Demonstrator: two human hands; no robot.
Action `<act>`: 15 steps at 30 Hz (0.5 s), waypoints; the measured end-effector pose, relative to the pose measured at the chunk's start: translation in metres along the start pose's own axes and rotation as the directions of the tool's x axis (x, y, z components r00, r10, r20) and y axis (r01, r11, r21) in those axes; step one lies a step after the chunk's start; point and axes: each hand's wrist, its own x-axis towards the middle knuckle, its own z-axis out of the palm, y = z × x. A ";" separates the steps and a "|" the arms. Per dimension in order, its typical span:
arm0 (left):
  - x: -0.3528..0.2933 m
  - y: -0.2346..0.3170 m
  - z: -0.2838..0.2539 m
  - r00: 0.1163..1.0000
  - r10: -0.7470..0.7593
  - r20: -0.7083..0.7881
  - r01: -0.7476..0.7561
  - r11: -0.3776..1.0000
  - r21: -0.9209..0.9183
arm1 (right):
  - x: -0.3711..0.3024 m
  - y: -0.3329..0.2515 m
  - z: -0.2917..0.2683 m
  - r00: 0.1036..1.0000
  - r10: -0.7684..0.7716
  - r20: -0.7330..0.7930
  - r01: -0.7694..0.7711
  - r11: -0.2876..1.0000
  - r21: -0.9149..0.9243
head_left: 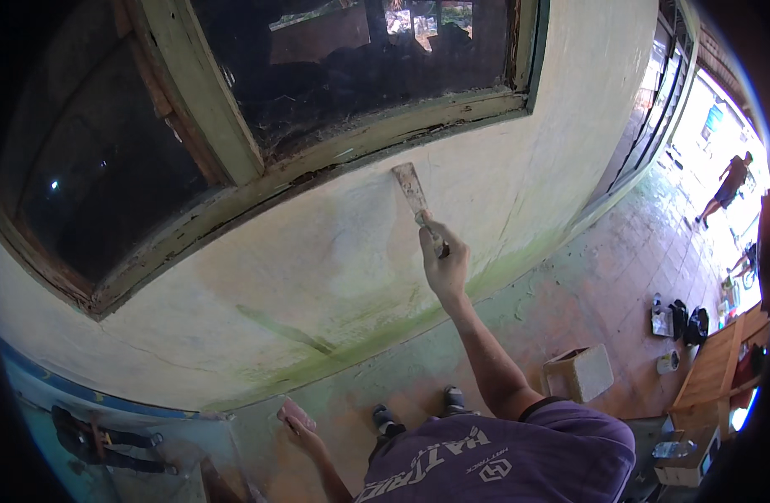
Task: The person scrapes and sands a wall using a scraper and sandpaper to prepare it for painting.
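Note:
My right hand [445, 258] is closed round the handle of a putty knife [412, 189], its arm stretched up toward the wall. The knife's flat, smeared blade points up and left against the pale wall [318, 235], just under the window frame [385, 134]; whether the edge touches the plaster is hard to tell. Low down at the left, my left hand [305, 436] is closed on a flat pinkish piece [294, 412] whose kind I cannot make out. Around the blade the wall looks patchy, with greenish stains toward its foot.
A box-like block [579, 373] stands on the floor to my right. Beyond it are dark bags [687, 323], a small bucket [668, 362] and a wooden bench [712, 369]. One person [731, 184] is at the far right; another [108, 440] shows at the lower left.

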 end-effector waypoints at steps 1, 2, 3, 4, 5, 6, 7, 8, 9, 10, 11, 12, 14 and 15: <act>-0.011 0.035 0.011 0.999 0.050 0.008 -0.050 0.999 0.009 | -0.004 0.016 -0.003 1.000 -0.027 -0.011 0.027 1.000 -0.010; -0.019 0.053 0.012 0.995 0.103 0.009 -0.103 0.994 0.022 | -0.011 0.030 -0.004 0.999 -0.051 -0.017 0.051 0.999 -0.012; -0.019 0.045 0.008 0.995 0.104 0.004 -0.104 0.994 0.026 | -0.018 0.037 -0.001 0.991 -0.128 -0.041 0.126 0.991 -0.036; -0.015 0.033 0.009 0.990 0.141 0.014 -0.141 0.990 0.023 | -0.018 0.035 0.003 0.991 -0.127 -0.038 0.126 0.992 -0.029; -0.011 0.022 0.008 0.983 0.180 0.025 -0.180 0.983 0.020 | -0.015 0.033 0.008 0.984 -0.166 -0.068 0.165 0.986 -0.019; -0.013 0.024 0.010 0.984 0.175 0.031 -0.176 0.984 0.021 | -0.012 0.034 0.007 0.975 -0.200 -0.100 0.199 0.980 -0.024; -0.016 0.036 0.012 0.988 0.143 0.053 -0.145 0.989 0.028 | -0.003 0.020 0.006 0.976 -0.196 -0.094 0.195 0.981 -0.024; -0.019 0.042 0.014 0.991 0.112 0.075 -0.115 0.993 0.035 | 0.010 0.005 0.003 0.980 -0.176 -0.097 0.175 0.984 -0.016; -0.021 0.041 0.014 0.991 0.112 0.069 -0.115 0.993 0.039 | 0.017 -0.005 0.000 0.982 -0.157 -0.101 0.158 0.987 -0.003; -0.021 0.040 0.015 0.991 0.091 0.099 -0.097 0.994 0.058 | 0.016 0.000 -0.002 0.983 -0.155 -0.099 0.156 0.988 0.003; -0.023 0.039 0.015 0.989 0.070 0.129 -0.081 0.994 0.077 | 0.011 0.011 -0.005 0.983 -0.159 -0.087 0.160 0.987 0.007; -0.025 0.044 0.019 0.988 0.075 0.134 -0.086 0.993 0.078 | 0.007 0.026 -0.008 0.983 -0.165 -0.082 0.166 0.986 0.006; -0.036 0.060 0.025 0.980 0.001 0.200 -0.011 0.999 0.050 | -0.024 0.067 -0.023 1.000 -0.017 0.023 0.020 0.992 -0.123; -0.042 0.067 0.030 0.978 0.004 0.208 -0.016 0.998 0.053 | -0.045 0.098 -0.032 0.991 0.062 0.119 -0.035 0.975 -0.222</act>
